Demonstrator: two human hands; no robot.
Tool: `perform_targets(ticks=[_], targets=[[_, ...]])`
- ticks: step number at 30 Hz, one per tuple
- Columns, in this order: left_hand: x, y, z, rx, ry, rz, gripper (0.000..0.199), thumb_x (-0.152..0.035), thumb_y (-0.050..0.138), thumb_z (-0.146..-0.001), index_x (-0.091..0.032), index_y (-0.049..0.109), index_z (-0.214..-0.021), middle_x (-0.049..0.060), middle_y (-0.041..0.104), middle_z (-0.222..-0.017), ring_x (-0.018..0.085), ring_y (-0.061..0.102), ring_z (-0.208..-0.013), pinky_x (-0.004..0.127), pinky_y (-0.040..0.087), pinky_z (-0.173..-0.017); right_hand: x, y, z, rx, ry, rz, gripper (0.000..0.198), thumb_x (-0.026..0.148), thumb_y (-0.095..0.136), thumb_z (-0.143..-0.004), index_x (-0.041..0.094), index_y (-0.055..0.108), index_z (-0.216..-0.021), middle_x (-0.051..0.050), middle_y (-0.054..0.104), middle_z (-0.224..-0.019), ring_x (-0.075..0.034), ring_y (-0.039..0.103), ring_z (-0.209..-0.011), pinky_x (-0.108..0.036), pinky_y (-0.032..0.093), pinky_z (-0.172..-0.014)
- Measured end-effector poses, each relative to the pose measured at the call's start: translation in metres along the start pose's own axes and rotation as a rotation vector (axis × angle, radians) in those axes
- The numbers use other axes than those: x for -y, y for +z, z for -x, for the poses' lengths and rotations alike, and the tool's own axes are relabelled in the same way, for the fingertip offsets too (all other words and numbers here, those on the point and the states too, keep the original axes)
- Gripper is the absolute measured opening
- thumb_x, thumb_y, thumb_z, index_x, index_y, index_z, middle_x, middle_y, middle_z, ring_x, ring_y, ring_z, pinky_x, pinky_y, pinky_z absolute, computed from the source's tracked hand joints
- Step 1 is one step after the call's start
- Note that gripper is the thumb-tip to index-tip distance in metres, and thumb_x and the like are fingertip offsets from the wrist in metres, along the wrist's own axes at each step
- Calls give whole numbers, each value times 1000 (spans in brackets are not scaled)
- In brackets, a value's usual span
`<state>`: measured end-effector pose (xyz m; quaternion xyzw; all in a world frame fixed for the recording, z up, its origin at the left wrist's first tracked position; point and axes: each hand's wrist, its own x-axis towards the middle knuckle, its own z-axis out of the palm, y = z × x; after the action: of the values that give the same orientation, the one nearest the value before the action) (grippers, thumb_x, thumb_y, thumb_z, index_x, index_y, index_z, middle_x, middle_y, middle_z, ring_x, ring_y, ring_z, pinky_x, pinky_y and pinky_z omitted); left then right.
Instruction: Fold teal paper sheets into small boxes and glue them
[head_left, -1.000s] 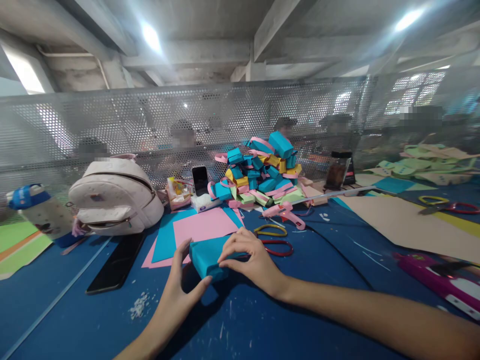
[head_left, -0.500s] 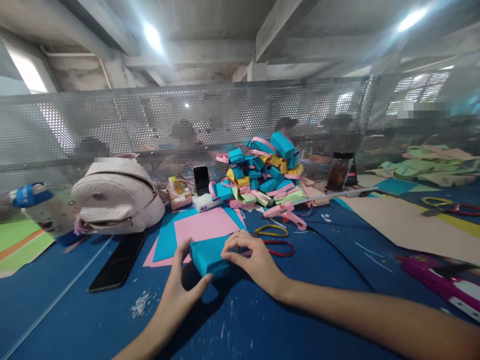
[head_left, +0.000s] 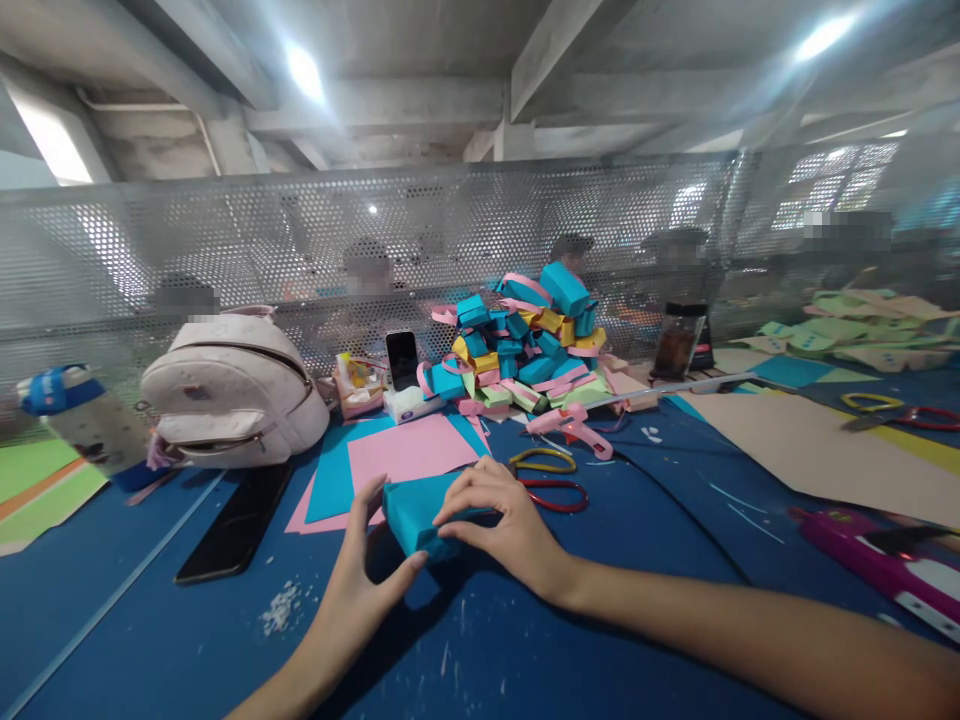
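A small blue paper box [head_left: 416, 508] is between my two hands, above the dark blue table. My left hand [head_left: 367, 560] grips its left end, the thumb at the near lower edge and the fingers along the far side. My right hand [head_left: 506, 520] has thumb and forefinger pinched on the box's near right part, covering much of that end. Pink paper sheets [head_left: 412, 448] and blue sheets [head_left: 330, 485] lie just beyond the box. Scissors [head_left: 555, 495] with one yellow and one red handle rest by my right hand. Behind them lies a pink glue gun [head_left: 574, 428].
A heap of folded paper boxes [head_left: 525, 340] stands against the perforated metal screen [head_left: 450, 220]. To the left are a white backpack [head_left: 232, 390], a black phone [head_left: 236, 525] and a bottle [head_left: 90, 425]. A magenta device [head_left: 885, 560] lies at right; the glue gun's cord [head_left: 675, 500] crosses nearby.
My right hand's fingertips have shifted slightly left and down along the box. The box has tilted a little; my left hand keeps its hold.
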<state>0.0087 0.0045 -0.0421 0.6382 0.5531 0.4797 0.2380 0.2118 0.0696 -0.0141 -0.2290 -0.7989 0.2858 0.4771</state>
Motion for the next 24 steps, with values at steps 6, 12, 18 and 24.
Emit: perform_targets(ticks=[6,12,18,24], targets=[[-2,0,0,13,-14,-6,73,-43,67,-83,-31,27,-143,11,31,-154,34,30,-143,53,34,-114,2,-1,0,9,-47,41,18,40,67,-88,25,71,-78,1,71,-85,-19,58,-86,-37,37,-86],[-1,0,0,22,-20,-5,74,-44,65,-83,-31,26,-144,12,29,-154,34,29,-144,53,35,-113,2,1,-2,4,-25,31,21,39,64,-91,23,65,-77,0,68,-85,-19,59,-89,-37,38,-87],[4,0,-2,5,-37,54,70,-46,63,-85,-31,27,-143,11,31,-153,31,29,-144,48,38,-112,1,-3,-3,-11,-6,11,15,34,67,-90,24,67,-78,1,69,-86,-19,60,-89,-37,37,-90],[3,0,-1,9,-38,58,68,-46,63,-86,-32,27,-142,10,32,-152,30,30,-144,48,37,-113,-1,-2,-2,17,-13,21,5,29,72,-85,26,71,-81,2,71,-87,-19,60,-89,-38,34,-93]])
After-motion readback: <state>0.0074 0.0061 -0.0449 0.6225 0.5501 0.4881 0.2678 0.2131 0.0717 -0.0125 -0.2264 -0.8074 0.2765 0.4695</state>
